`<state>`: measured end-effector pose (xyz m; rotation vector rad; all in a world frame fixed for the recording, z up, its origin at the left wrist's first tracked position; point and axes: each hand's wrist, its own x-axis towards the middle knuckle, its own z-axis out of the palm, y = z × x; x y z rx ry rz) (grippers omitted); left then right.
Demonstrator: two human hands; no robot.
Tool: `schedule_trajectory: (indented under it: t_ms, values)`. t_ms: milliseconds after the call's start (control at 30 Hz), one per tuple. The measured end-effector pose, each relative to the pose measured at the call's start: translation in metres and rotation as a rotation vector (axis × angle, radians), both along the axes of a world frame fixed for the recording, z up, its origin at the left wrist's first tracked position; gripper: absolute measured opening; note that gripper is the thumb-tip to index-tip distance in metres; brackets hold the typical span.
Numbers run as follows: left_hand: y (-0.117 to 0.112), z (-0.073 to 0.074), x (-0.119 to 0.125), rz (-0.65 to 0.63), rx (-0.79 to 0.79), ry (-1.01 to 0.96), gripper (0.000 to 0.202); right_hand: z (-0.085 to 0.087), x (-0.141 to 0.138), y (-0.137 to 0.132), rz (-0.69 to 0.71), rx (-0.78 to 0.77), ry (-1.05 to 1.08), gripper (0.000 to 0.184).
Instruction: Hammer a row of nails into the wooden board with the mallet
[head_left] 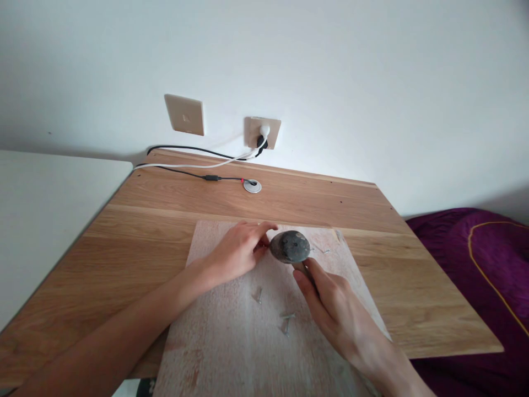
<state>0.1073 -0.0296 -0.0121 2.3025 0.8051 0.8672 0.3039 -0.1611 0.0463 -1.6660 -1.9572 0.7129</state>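
Observation:
My right hand (330, 295) is closed round the short visible handle of a mallet (289, 246) with a dark, rounded head. The mallet head hangs above a pale wooden board (219, 342), close beside the fingertips of my left hand (242, 245). Thumb and fingers of that left hand are bent together low over the board; whatever they pinch is too small or hidden to make out. Nearer to me, a nail (259, 296) and a pair of nails (287, 317) show on the board. More small nails (325, 251) lie right of the mallet head.
Beneath the board is a wooden tabletop (413, 286). Black and white cables (194, 165) run along its back to a wall socket (273, 132), near a round cable grommet (252, 186). A white surface (53, 220) adjoins at left; purple fabric (467, 253) lies at right.

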Motion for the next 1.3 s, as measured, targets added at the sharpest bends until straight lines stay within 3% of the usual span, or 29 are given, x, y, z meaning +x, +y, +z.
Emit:
schedule_trajectory:
  t_ms: [233,400,500,600,833,1100,1300]
  values:
    - [-0.001,-0.003,0.000,0.011,-0.031,0.027,0.046,-0.006,0.023,-0.025,-0.092,-0.097,-0.017,0.030]
    - [0.000,0.002,-0.004,-0.019,0.058,0.040,0.034,-0.018,0.034,-0.033,-0.126,-0.126,-0.052,0.031]
    - [-0.007,0.014,-0.014,-0.091,0.122,0.013,0.029,-0.018,0.032,-0.032,-0.114,-0.121,-0.046,0.031]
    - [-0.021,0.023,-0.030,-0.219,0.165,0.022,0.046,-0.015,0.029,-0.029,-0.096,-0.122,-0.027,0.028]
    - [-0.047,0.016,-0.049,-0.355,0.298,0.095,0.051,-0.016,0.029,-0.029,-0.071,-0.088,-0.040,0.024]
    - [-0.053,0.022,-0.040,-0.377,0.397,0.125,0.023,-0.014,0.029,-0.029,-0.068,-0.085,-0.045,0.023]
    - [-0.052,0.019,-0.042,-0.310,0.333,0.074,0.023,-0.017,0.030,-0.030,-0.061,-0.074,-0.061,0.022]
